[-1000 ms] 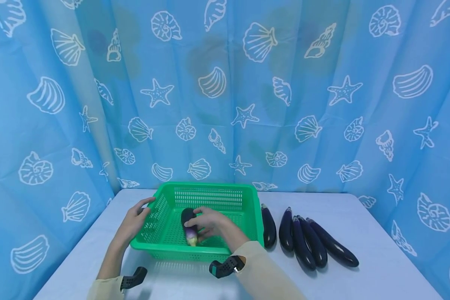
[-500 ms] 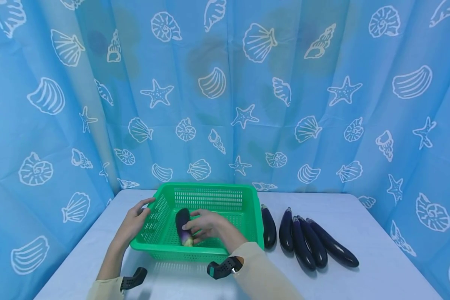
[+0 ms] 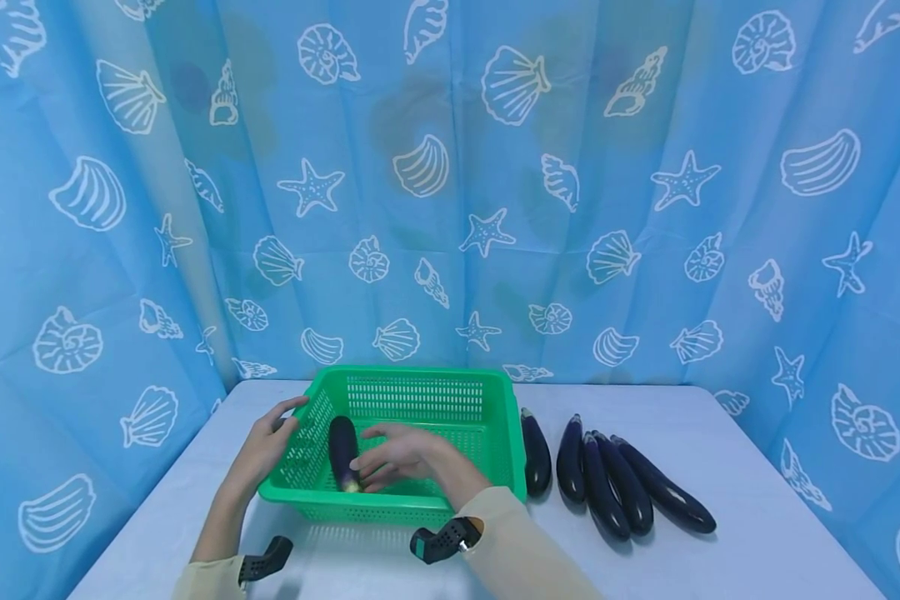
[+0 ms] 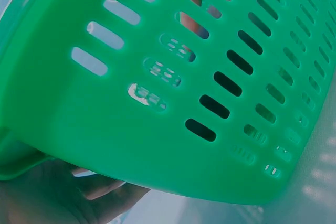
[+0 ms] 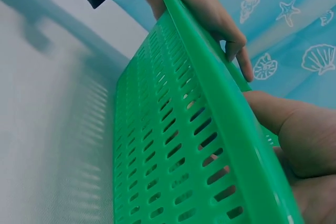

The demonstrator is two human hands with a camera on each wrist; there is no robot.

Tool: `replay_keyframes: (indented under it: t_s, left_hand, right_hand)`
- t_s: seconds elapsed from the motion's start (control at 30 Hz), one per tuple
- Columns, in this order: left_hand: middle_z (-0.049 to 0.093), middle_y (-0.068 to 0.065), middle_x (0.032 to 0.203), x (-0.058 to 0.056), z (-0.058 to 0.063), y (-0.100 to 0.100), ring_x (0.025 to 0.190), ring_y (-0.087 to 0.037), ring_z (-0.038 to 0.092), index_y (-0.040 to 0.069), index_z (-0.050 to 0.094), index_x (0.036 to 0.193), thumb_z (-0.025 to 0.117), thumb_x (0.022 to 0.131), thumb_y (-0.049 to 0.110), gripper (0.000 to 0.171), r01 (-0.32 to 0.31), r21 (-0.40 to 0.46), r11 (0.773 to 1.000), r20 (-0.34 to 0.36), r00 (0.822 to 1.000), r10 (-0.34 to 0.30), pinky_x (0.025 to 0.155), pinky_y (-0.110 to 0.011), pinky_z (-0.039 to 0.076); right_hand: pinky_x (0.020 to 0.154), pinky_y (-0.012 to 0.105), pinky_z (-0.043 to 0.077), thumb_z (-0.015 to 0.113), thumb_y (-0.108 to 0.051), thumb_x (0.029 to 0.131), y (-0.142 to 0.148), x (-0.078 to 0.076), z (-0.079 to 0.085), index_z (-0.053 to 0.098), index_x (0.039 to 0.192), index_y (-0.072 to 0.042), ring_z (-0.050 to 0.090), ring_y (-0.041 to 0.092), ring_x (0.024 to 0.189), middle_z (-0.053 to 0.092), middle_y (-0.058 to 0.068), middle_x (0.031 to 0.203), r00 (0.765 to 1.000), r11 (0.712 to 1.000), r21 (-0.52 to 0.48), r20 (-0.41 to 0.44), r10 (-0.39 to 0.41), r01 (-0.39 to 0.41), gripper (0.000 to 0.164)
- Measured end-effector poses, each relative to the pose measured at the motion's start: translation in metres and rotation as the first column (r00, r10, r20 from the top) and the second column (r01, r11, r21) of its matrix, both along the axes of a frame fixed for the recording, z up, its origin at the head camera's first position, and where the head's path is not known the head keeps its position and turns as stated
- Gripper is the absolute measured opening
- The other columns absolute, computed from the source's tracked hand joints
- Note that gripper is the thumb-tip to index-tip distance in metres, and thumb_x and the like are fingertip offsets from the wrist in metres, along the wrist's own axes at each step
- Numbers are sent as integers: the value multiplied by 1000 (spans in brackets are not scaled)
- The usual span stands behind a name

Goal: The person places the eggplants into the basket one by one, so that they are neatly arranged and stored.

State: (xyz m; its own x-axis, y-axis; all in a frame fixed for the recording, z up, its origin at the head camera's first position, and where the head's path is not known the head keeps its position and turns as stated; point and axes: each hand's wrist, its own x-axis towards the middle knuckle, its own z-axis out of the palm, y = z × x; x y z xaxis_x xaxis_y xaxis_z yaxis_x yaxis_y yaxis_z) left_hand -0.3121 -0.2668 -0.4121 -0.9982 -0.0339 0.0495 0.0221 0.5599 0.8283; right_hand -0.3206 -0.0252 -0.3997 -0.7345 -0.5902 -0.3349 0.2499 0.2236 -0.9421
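Observation:
In the head view a dark purple eggplant [image 3: 342,450] lies inside the green basket [image 3: 420,505] near its left wall, stem end toward the front. My right hand [image 3: 401,456] reaches over the front rim into the basket, just right of this eggplant. Its fingers are spread and loosely extended, with the fingertips at the stem end. My left hand [image 3: 268,442] rests against the left rim from outside, fingers fairly straight. In the left wrist view part of the left hand [image 4: 68,198] shows behind the basket's edge; the right wrist view shows the right hand [image 5: 310,135] behind the front rim.
Several more eggplants [image 3: 630,492] lie on the white table [image 3: 727,467] right of the basket, the nearest one [image 3: 536,454] close beside its right wall. A blue curtain with shell prints [image 3: 450,208] hangs behind the table.
The eggplant in the basket has moved left, toward the left wall. My right hand has shifted left with it and its fingers have loosened from it. The left hand has stayed at the rim.

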Motion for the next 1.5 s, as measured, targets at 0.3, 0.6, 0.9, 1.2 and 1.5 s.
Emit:
replay_keyframes:
  t_s: [0.3, 0.6, 0.9, 1.2, 1.5]
  left_hand:
    - [43, -27, 148, 2, -1, 1, 131, -44, 48, 15, 37, 151, 33, 104, 21, 47, 10, 4, 1000, -16, 1000, -10, 104, -62, 39]
    - [40, -26, 152, 1, -1, 0, 135, -44, 44, 15, 36, 152, 32, 105, 21, 48, 14, -2, 1000, -10, 1000, -14, 106, -63, 36]
    - [41, -27, 150, 1, -1, -2, 133, -45, 46, 16, 36, 152, 32, 103, 21, 49, 7, -2, 1000, -2, 1000, -7, 106, -63, 36]
    - [42, -27, 150, 1, -3, -1, 133, -43, 46, 17, 36, 151, 33, 104, 22, 48, 11, -7, 1000, -5, 1000, -11, 105, -62, 37]
    - [39, -26, 152, -1, -2, -1, 136, -45, 43, 16, 35, 152, 32, 104, 21, 49, 17, -7, 1000, -6, 1000, -17, 108, -64, 34]
  right_hand:
    - [96, 47, 53, 70, -16, 89, 2, 2, 2, 44, 146, -11, 67, 34, 109, 63, 12, 126, 989, 987, 97, -63, 131, -124, 62]
    - [95, 49, 53, 70, -18, 90, 8, 1, 7, 45, 146, -10, 65, 37, 113, 63, 14, 127, 985, 983, 100, -59, 162, -155, 61]
    - [93, 49, 54, 69, -20, 91, 19, 2, 12, 46, 145, -9, 64, 39, 115, 63, 18, 128, 979, 978, 111, -77, 187, -178, 60]
    - [99, 54, 49, 65, -20, 93, 38, 5, 20, 44, 146, -9, 57, 47, 123, 55, 27, 137, 966, 970, 85, -106, 237, -229, 58]
    - [94, 52, 53, 67, -29, 93, 59, 5, 24, 50, 142, -14, 62, 43, 117, 63, 24, 129, 961, 970, 125, -159, 228, -210, 54]
